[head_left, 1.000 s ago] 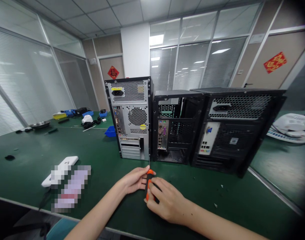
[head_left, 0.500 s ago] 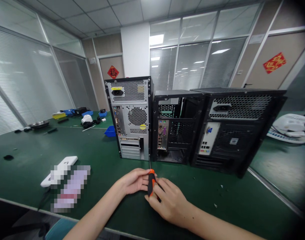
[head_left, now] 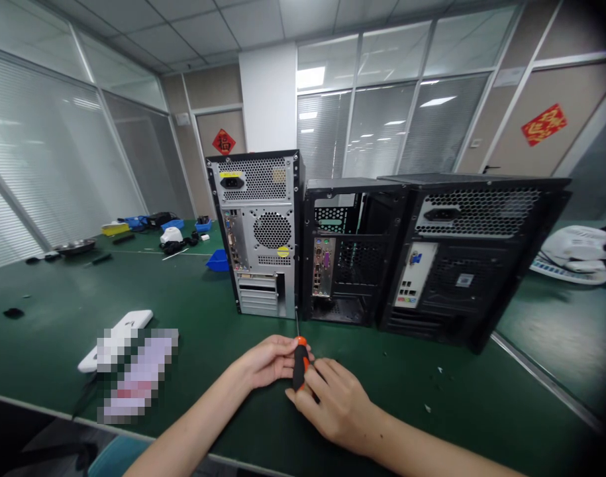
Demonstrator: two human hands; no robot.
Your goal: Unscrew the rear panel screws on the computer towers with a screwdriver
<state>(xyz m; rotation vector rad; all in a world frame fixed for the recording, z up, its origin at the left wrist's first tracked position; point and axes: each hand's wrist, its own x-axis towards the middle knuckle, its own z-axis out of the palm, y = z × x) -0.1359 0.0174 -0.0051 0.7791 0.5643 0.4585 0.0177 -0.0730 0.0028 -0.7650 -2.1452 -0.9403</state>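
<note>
Both hands grip an orange-and-black screwdriver (head_left: 299,366) in front of me, low over the green table (head_left: 59,311). My left hand (head_left: 265,361) pinches the top of its handle, fingers closed. My right hand (head_left: 332,403) wraps round the lower handle. The thin shaft points up and away, its tip at the bottom right rear corner of the silver computer case (head_left: 260,232). Two black computer cases (head_left: 355,248) (head_left: 469,255) stand to the right of it, rears facing me.
A white device (head_left: 116,334) and a blurred flat item (head_left: 136,384) lie at left on the table. Blue bins (head_left: 217,260), a white object (head_left: 172,235) and tools sit further back. White equipment (head_left: 575,252) lies at the right. Small specks dot the mat near the right case.
The screwdriver handle has turned in my fingers, showing more black and less orange. My right hand shifted slightly down; the hands otherwise stay in place.
</note>
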